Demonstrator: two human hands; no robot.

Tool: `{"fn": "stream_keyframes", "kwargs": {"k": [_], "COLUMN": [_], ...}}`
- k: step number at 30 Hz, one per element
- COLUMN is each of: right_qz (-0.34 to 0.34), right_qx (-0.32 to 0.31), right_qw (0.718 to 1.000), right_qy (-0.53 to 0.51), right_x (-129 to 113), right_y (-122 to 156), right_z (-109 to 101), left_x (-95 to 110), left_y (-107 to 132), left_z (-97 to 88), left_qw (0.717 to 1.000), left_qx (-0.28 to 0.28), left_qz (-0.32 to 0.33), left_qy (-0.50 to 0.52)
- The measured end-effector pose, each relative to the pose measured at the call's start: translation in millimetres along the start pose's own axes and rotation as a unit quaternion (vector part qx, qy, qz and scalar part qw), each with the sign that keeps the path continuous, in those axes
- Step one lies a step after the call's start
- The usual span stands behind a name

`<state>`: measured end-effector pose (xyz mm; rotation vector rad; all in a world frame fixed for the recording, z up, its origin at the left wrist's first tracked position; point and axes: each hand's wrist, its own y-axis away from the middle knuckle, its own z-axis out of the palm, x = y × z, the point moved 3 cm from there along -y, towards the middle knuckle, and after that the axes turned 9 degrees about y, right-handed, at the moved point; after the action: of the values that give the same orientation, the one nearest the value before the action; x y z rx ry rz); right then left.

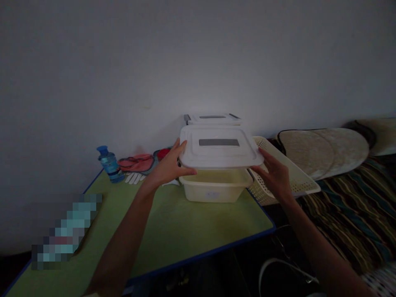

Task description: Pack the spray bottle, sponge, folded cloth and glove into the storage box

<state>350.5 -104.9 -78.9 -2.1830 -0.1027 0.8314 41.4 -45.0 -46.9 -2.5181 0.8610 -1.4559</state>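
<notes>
A white plastic lid (pixel 219 154) with a grey strip in its middle is held level between my two hands. My left hand (pixel 168 165) grips its left edge, thumb below and fingers along the side. On the opposite edge, my right hand (pixel 275 171) pinches the lid the same way. Just beneath hangs no cover on the cream storage box (pixel 213 192), whose front rim and part of the inside show under the raised lid. A second lidded box (pixel 213 119) stands behind, mostly hidden by the lid.
The green table (pixel 173 239) has a blue edge. Toward its back left are a blue water bottle (pixel 111 167), a pink cloth item (pixel 136 163) and white gloves (pixel 134 178). A perforated cream basket (pixel 287 175) stands at the right, near a striped cover (pixel 349 206) and a rolled beige cushion (pixel 324 148).
</notes>
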Motion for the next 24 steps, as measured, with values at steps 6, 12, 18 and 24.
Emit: {"fn": "stream_keyframes", "kwargs": {"k": [6,12,18,24], "right_qz": [0.002,0.012,-0.024,-0.062], "right_qx": [0.001,-0.023,-0.035,-0.046], "right_qw": [0.997,0.999,0.999,0.995], "right_qy": [-0.076,-0.041,0.021,0.056], "right_x": [8.7,29.1,42.7,50.5], "right_y": [-48.9,-89.5,-126.1,-163.7], "right_z": [1.0,16.0,34.8,48.2], "left_x": [9.6,2.3,-13.9,-16.9], "left_y": [-41.8,-83.1,-112.6,-135.3], "left_z": [4.3,8.2,2.3,-3.0], "left_qw": [0.997,0.990,0.985,0.980], "left_qx": [0.033,0.040,0.083,0.127], "left_qz": [0.035,0.103,0.071,0.074], "left_qy": [-0.058,-0.087,-0.134,-0.131]}}
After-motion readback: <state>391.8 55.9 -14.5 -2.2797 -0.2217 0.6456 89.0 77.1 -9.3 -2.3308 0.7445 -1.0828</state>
